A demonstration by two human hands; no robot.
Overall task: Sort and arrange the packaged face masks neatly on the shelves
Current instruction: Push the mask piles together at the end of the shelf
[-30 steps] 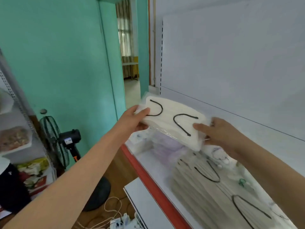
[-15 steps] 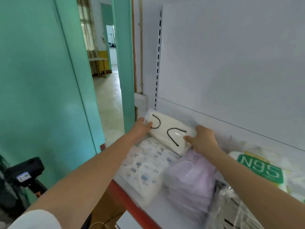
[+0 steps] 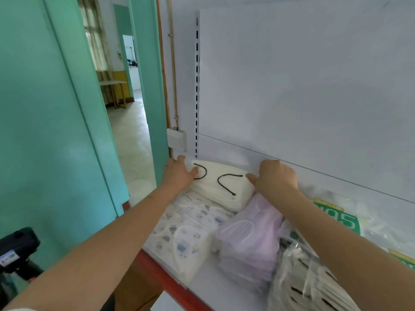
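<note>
I see my left hand (image 3: 177, 173) and right hand (image 3: 275, 178) gripping opposite ends of the white mask pack (image 3: 221, 187), which lies against the shelf's back panel (image 3: 292, 97).

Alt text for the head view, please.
Two hands, left hand and right hand, hold a white mask pack with black ear loops at the shelf's back left corner. In front lie a patterned pack and a lilac pack.
</note>
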